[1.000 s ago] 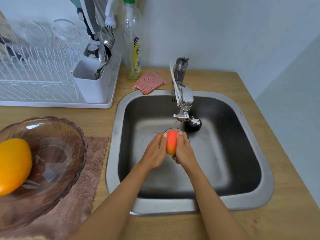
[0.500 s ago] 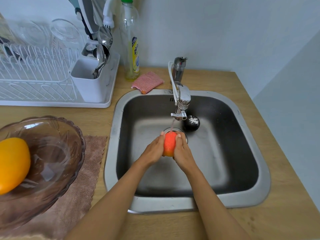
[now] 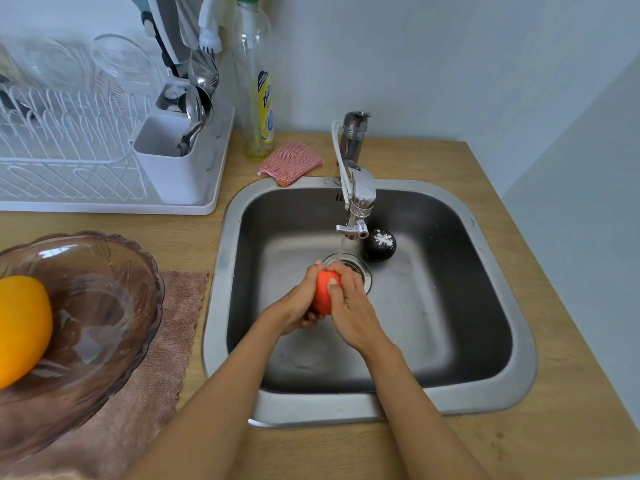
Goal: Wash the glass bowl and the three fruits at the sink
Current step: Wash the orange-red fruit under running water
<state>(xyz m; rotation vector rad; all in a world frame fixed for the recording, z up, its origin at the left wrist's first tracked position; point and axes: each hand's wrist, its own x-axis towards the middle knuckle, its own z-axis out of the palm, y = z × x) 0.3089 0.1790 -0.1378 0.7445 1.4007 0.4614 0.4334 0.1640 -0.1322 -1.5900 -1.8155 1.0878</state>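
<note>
A red-orange fruit [image 3: 323, 292] is clasped between my left hand [image 3: 296, 304] and my right hand [image 3: 349, 306] over the steel sink [image 3: 450, 407], just under a thin stream from the tap [image 3: 360, 199]. My right thumb lies across the fruit's front. A dark round fruit [image 3: 378, 244] with a white patch rests on the sink floor beside the drain. At the left, a tinted glass bowl [image 3: 114, 306] stands on a brown cloth [image 3: 156, 393] and holds a yellow-orange fruit [image 3: 20, 327].
A white dish rack [image 3: 69, 161] with glassware and a cutlery holder [image 3: 173, 161] stands at the back left. A dish soap bottle [image 3: 258, 84] and a pink scrub pad [image 3: 291, 162] sit behind the sink. Wooden counter [image 3: 519, 445] surrounds the sink; a wall runs along the right.
Both hands have turned the fruit under the stream, so more red now faces up and my right thumb lies over it. The view has shifted slightly.
</note>
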